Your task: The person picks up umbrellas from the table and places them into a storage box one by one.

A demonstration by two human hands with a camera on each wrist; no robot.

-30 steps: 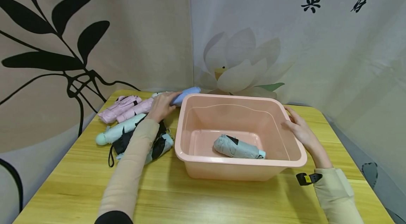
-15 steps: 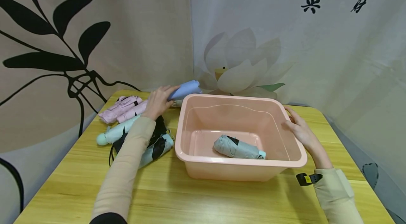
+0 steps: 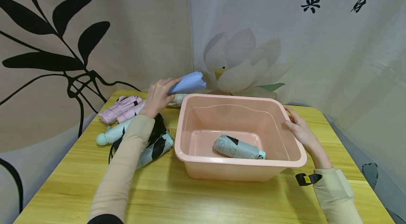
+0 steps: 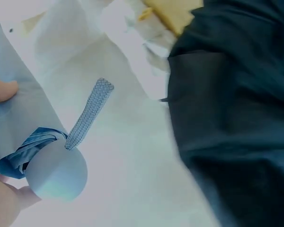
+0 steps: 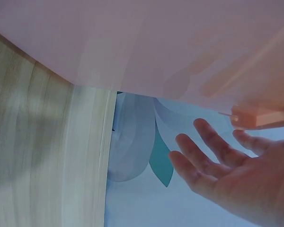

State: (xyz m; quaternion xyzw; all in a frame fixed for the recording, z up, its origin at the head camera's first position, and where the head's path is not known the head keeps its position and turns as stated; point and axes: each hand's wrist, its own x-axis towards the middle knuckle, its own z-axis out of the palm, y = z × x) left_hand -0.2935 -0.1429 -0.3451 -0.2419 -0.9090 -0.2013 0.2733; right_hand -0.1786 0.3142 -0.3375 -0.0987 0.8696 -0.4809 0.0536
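My left hand [image 3: 158,97] grips a folded blue umbrella [image 3: 188,83], raised behind the basin's back left corner. In the left wrist view, fingertips and part of the hand wrap the umbrella [image 4: 31,99]; its rounded end and woven strap [image 4: 90,113] show. A pink plastic basin [image 3: 241,162] stands on the table, with a folded grey-blue umbrella [image 3: 239,147] lying inside. My right hand [image 3: 299,129] rests at the basin's right rim, thumb over the inner side. In the right wrist view, its fingers [image 5: 213,163] extend loosely outside the basin wall.
Left of the basin lie folded umbrellas: lilac ones [image 3: 120,108], a mint one [image 3: 115,134], a black one [image 3: 158,130] and a light blue-and-black one [image 3: 155,151]. A pale one [image 3: 177,100] sits behind the basin's left corner. Printed curtains [image 3: 142,41] close off the table's back.
My left hand has lifted the blue umbrella up off the table, uncovering the pale umbrella beneath. The right hand and basin have stayed in place.
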